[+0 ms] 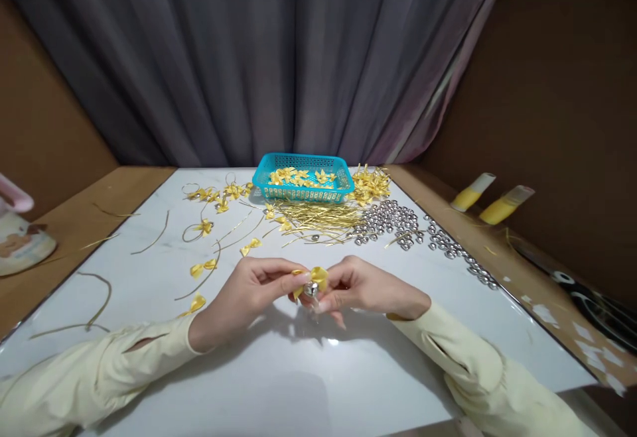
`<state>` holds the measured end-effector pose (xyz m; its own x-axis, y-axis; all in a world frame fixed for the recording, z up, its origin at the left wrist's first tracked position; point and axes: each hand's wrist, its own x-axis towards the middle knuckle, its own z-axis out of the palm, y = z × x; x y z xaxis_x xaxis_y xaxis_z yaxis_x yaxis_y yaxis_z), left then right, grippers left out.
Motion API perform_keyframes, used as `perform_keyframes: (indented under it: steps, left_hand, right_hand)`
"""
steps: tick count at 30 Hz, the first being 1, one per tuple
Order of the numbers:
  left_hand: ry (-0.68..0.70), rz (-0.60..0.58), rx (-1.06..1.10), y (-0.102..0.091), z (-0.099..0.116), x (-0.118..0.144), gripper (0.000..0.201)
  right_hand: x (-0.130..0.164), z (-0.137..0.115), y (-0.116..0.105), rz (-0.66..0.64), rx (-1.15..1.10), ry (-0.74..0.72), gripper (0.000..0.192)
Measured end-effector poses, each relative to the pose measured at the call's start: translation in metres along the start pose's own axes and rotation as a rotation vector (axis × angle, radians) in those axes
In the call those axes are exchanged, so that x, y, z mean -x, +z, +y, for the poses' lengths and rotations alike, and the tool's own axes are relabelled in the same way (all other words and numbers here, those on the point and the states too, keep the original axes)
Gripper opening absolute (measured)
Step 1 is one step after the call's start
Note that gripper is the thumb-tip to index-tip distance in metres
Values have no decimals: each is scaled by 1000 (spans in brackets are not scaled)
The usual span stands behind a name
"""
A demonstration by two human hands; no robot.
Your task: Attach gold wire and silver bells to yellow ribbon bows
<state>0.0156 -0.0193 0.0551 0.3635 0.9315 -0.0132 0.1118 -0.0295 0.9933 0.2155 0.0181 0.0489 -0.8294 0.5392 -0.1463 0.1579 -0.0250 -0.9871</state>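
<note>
Sleeves: two pale yellow sleeves enter from the lower corners of the frame, over a white table.
Left hand: the left hand, just left of centre, pinches one side of a yellow ribbon bow with thumb and fingertips.
Right hand: the right hand meets it from the right, fingers curled in and gripping the same bow and a small silver bell just under it.
Bow and bell: held together between both hands at the centre of the frame, a little above the tabletop.
Scattered pieces: loose yellow bows and gold cord loops lie to the left of centre and above the hands.
Cord pile: a heap of gold cords sits just above the hands.
Bells: a cluster of silver bells lies right of the cords.
Basket: a turquoise basket at upper centre holds more yellow bows.
Right edge: two yellow tubes lie on the brown ledge.
Backdrop: a grey curtain fills the top.
</note>
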Motion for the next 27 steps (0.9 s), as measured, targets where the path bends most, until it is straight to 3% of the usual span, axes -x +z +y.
perform_keyframes:
  steps: [5,10,18,22,27]
  left_hand:
    - [-6,-52,78,-1,-1,-1,18]
    - [1,-24,66,-1,1,-2,22]
    - [-26,-133,151,-1,4,1,20]
    - [-10,-103,43,-1,4,1,18]
    - [28,-9,-131,0,0,-2,18]
  right_hand:
    - [2,5,-2,26,28,2,31]
    - [1,8,-1,55,33,-15,38]
    - [-1,10,-1,133,130,16,28]
    - [5,1,-6,97,173,51,20]
    - [8,-6,-4,132,115,18,28]
